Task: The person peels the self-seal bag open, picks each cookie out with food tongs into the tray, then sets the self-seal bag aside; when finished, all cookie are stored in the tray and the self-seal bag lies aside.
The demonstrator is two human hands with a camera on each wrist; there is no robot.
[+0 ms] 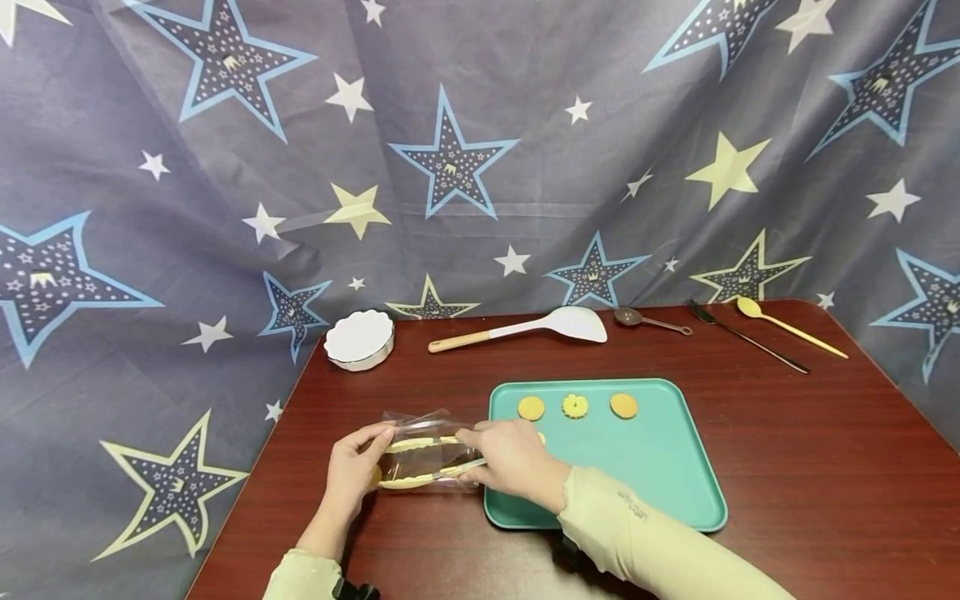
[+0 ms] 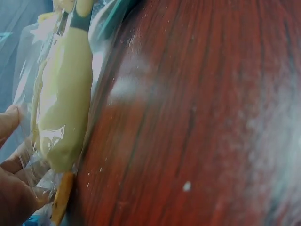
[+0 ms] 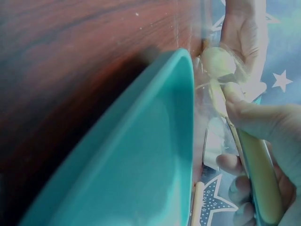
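My left hand (image 1: pixel 350 467) pinches the edge of a clear plastic bag (image 1: pixel 427 423), with the thumb on its near face in the left wrist view. My right hand (image 1: pixel 516 460) grips a pair of yellow-tipped tongs (image 1: pixel 408 482). Their tips reach left into the bag, spread apart in the head view. By the left fingers, at the tong tips, an orange-brown round biscuit (image 2: pixel 62 197) shows in part. The tongs' yellow handle (image 3: pixel 260 176) lies inside the right hand's curled fingers. On a teal tray (image 1: pixel 637 492) under the right forearm lie three round biscuits (image 1: pixel 575 406) in a row.
A white fluted dish (image 1: pixel 360 342) stands at the back left of the dark red table (image 1: pixel 420 550). Along the back lie a white spatula (image 1: pixel 573 323), a brown spoon (image 1: pixel 628 317), a black-headed utensil (image 1: pixel 750 337) and a yellow spoon (image 1: pixel 795 329). A star-printed curtain (image 1: pixel 525 192) hangs behind.
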